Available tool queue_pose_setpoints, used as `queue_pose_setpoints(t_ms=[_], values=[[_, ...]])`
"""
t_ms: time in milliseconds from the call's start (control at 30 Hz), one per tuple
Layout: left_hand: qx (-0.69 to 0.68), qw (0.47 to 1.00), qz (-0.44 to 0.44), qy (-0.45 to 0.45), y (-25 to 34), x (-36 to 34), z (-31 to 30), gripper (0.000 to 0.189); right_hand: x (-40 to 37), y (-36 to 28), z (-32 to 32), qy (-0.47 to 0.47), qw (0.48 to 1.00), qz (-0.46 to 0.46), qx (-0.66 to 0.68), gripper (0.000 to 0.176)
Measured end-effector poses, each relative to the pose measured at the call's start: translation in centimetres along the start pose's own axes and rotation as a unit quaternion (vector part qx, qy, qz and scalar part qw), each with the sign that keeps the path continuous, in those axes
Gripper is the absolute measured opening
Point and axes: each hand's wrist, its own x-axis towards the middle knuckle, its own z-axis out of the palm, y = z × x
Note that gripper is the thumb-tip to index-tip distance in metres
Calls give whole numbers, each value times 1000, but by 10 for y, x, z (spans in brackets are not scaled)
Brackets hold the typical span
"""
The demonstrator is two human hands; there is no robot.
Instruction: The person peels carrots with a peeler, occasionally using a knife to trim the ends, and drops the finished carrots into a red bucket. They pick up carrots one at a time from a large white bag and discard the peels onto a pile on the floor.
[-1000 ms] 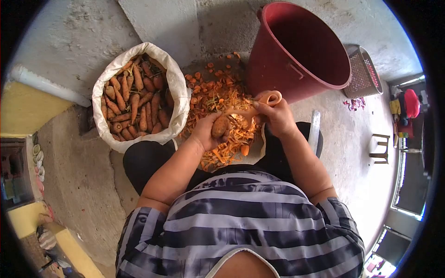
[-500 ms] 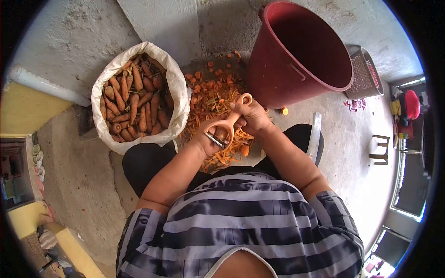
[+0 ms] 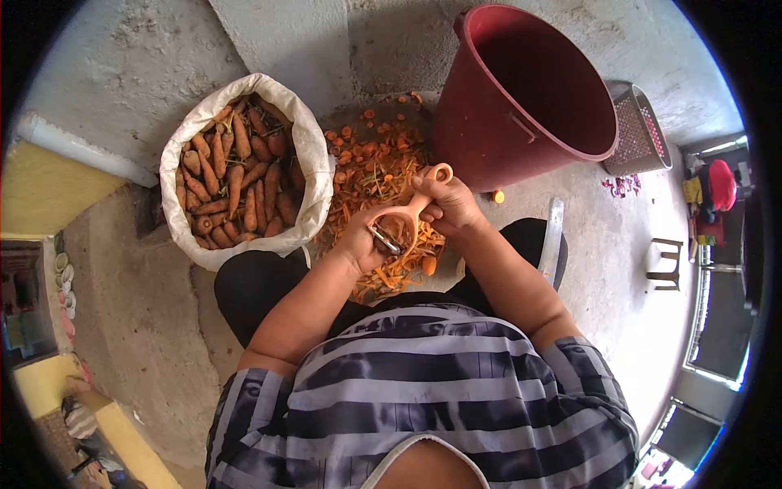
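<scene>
Just above the heap of carrot peelings, both my hands are at an orange Y-shaped vegetable peeler [image 3: 418, 203]. My right hand [image 3: 450, 201] is closed around its handle, with the ring end sticking out beyond the fingers. My left hand [image 3: 361, 243] is at the peeler's head, and its fingers curl behind the frame, partly hidden. The metal blade [image 3: 385, 240] lies beside the left hand and faces toward my body. Beneath the hands are orange carrot peelings [image 3: 383, 281] and cut carrot ends [image 3: 376, 152] on the floor.
To the left stands a white sack [image 3: 314, 159], its rim rolled down, full of unpeeled carrots [image 3: 236, 183]. A big dark red bucket [image 3: 464, 122] stands at the right, with a grey perforated basket [image 3: 629, 134] behind it. A curved metallic strip [image 3: 552, 240] is beside my right knee.
The peeler has turned slightly in my hands, so its blade sits at a steeper angle. My right hand has moved a little to the right; the surroundings look the same.
</scene>
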Motion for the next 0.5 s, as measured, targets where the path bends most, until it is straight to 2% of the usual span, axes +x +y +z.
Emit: queue_pose_setpoints(t_ms=[133, 233, 333, 433, 500], values=[[-23, 999, -17, -19, 0, -2, -2, 36, -5, 6, 10, -15, 998, -33, -49, 12], [2, 997, -28, -65, 5, -2, -2, 37, 1, 7, 5, 10, 1000, -4, -26, 12], [-26, 994, -47, -94, 8, -3, -3, 35, 4, 8, 4, -11, 1000, 14, -14, 13], [-25, 999, -15, 25, 2, -5, 3, 32, 6, -2, -1, -17, 1000, 5, -6, 13], [-15, 1000, -14, -18, 3, -5, -6, 30, 3, -5, 6, -20, 999, -9, -35, 12]])
